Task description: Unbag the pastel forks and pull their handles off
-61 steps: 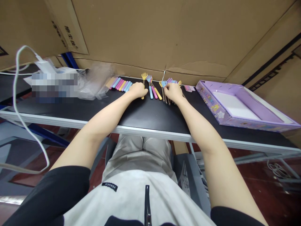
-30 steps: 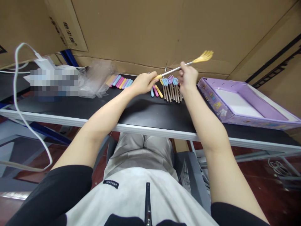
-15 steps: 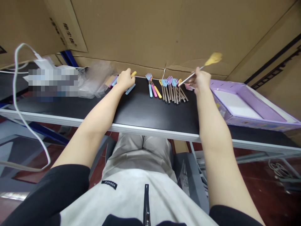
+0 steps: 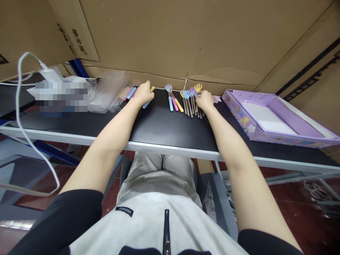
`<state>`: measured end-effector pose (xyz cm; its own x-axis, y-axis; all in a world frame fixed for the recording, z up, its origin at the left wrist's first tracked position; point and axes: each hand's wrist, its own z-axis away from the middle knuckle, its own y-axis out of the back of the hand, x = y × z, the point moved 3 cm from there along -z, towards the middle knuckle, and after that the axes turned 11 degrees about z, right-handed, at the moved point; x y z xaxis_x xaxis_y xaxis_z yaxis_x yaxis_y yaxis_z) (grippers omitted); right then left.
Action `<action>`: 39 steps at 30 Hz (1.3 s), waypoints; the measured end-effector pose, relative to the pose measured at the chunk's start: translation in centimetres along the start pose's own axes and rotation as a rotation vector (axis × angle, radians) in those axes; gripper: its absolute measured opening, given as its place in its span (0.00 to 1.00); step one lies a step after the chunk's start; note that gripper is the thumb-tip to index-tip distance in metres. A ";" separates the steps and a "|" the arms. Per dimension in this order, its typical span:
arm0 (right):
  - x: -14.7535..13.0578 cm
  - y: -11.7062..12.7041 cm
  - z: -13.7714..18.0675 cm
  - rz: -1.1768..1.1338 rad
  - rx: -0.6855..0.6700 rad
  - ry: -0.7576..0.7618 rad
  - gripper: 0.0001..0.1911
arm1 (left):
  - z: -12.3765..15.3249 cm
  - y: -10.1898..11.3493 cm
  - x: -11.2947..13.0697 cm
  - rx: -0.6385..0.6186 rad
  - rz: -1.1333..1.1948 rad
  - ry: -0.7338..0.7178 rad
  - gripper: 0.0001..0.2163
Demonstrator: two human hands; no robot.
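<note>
My left hand (image 4: 144, 92) is closed round a yellow handle (image 4: 152, 89), whose end sticks out past the fingers. Under and beside that hand lie other coloured handles, among them a blue handle (image 4: 132, 92). My right hand (image 4: 205, 100) is closed at the right side of a row of back scratchers with bare metal shafts (image 4: 189, 106). Its fingers grip a yellow-clawed back scratcher (image 4: 198, 87), most of its shaft hidden by the hand. Between the hands lie three back scratchers with coloured handles (image 4: 174, 102), claws toward the cardboard.
A purple open box (image 4: 255, 131) stands on the black table (image 4: 170, 131) at right. Clear plastic bags (image 4: 108, 92) and a white cable (image 4: 18, 102) are at left. A cardboard wall (image 4: 159, 39) rises behind the table edge.
My right hand has come down and left with the yellow back scratcher, from above the table to the row of metal shafts. My left hand has barely moved, still holding the yellow handle.
</note>
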<state>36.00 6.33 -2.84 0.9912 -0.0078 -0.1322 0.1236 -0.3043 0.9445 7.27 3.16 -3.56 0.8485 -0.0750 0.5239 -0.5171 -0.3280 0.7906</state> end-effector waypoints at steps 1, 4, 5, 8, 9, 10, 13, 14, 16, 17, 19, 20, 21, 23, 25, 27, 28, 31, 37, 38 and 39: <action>-0.2 -0.1 0.1 0.026 0.002 0.016 0.21 | 0.0 -0.1 0.0 -0.006 0.004 -0.015 0.22; -0.5 -0.2 0.4 0.071 0.004 0.052 0.22 | 0.0 -0.3 0.2 -0.021 0.013 -0.034 0.21; -0.6 -0.3 0.5 0.076 0.006 0.058 0.22 | 0.0 -0.3 0.3 -0.027 0.015 -0.039 0.21; -0.6 -0.1 0.7 0.079 0.009 0.063 0.22 | 0.0 -0.4 0.4 -0.039 0.005 -0.062 0.20; -0.7 0.0 0.8 0.082 0.006 0.063 0.22 | 0.0 -0.5 0.4 -0.042 -0.005 -0.066 0.20; -0.7 0.1 0.9 0.087 0.000 0.064 0.23 | 0.1 -0.5 0.4 -0.044 -0.019 -0.067 0.20; -0.8 0.3 1.2 0.099 -0.009 0.058 0.24 | 0.2 -0.6 0.3 -0.063 -0.067 -0.056 0.21; -0.9 0.4 1.3 0.099 -0.007 0.055 0.24 | 0.3 -0.7 0.3 -0.076 -0.079 -0.052 0.21; -0.9 0.5 1.4 0.096 -0.002 0.051 0.24 | 0.4 -0.8 0.4 -0.103 -0.101 -0.047 0.21; -0.9 0.6 1.4 0.094 0.000 0.051 0.24 | 0.5 -0.9 0.5 -0.116 -0.113 -0.043 0.21; -0.8 0.7 1.5 0.091 0.004 0.054 0.23 | 0.6 -1.0 0.7 -0.137 -0.144 -0.038 0.21; -0.8 0.7 1.6 0.089 0.004 0.056 0.22 | 0.7 -1.0 0.8 -0.144 -0.161 -0.036 0.22; -0.7 0.8 1.6 0.086 0.005 0.058 0.22 | 0.7 -1.1 0.8 -0.150 -0.176 -0.034 0.23; -0.7 0.7 1.6 0.084 0.006 0.060 0.22 | 0.8 -1.1 0.9 -0.149 -0.189 -0.029 0.23; -0.6 0.6 1.5 0.084 0.012 0.064 0.21 | 1.0 -1.2 1.0 -0.139 -0.181 -0.018 0.24; -0.5 0.5 1.5 0.084 0.023 0.070 0.21 | 1.2 -1.2 1.1 -0.132 -0.172 -0.009 0.24; -0.5 0.5 1.5 0.084 0.027 0.072 0.21 | 1.3 -1.2 1.2 -0.131 -0.174 -0.008 0.24; -0.6 0.5 1.5 0.088 0.036 0.074 0.20 | 1.7 -1.1 1.7 -0.123 -0.199 -0.018 0.25; -1.0 0.9 2.0 0.105 0.039 0.089 0.21 | 2.1 -1.0 2.7 -0.082 -0.196 -0.063 0.23; -1.1 0.9 2.0 0.103 0.041 0.091 0.21 | 2.1 -1.2 3.0 -0.067 -0.168 -0.095 0.20; -1.1 0.9 2.1 0.100 0.041 0.093 0.21 | 2.2 -1.4 3.3 -0.055 -0.137 -0.130 0.18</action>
<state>34.94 4.09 -2.44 0.9988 0.0474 -0.0077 0.0236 -0.3453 0.9382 11.08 1.35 -3.64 0.9168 -0.1557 0.3678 -0.3984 -0.2915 0.8696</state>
